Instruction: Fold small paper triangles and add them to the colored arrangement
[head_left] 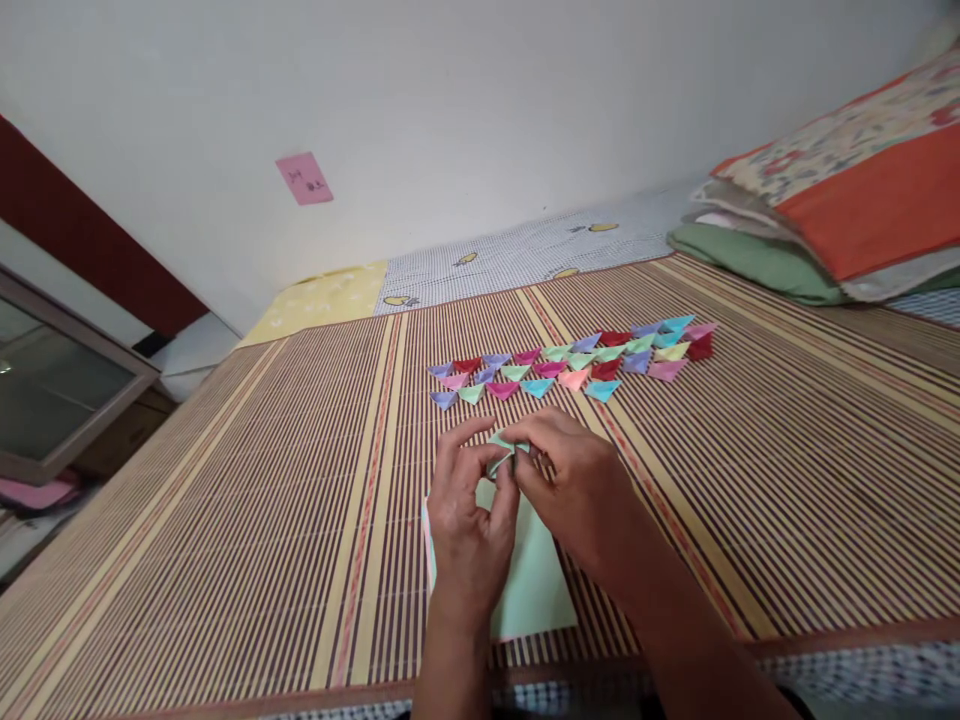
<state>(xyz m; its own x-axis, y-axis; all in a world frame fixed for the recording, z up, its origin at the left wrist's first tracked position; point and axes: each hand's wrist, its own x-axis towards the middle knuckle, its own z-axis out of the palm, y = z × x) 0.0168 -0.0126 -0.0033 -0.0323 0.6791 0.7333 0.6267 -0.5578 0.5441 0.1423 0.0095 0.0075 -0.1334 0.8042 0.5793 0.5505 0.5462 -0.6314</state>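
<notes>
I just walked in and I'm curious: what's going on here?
A person holds a small piece of pale green paper between the fingertips of both hands, the left hand and the right hand. Below them, pale green sheet paper lies on a striped mat. Just beyond the hands, small folded paper pieces in many colors lie in rough rows.

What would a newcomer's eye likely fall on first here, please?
Probably the rows of bright folded papers on the striped mat. Next, the small green piece held in the fingers of the left hand and right hand; then the orange floral cloth at upper right.
</notes>
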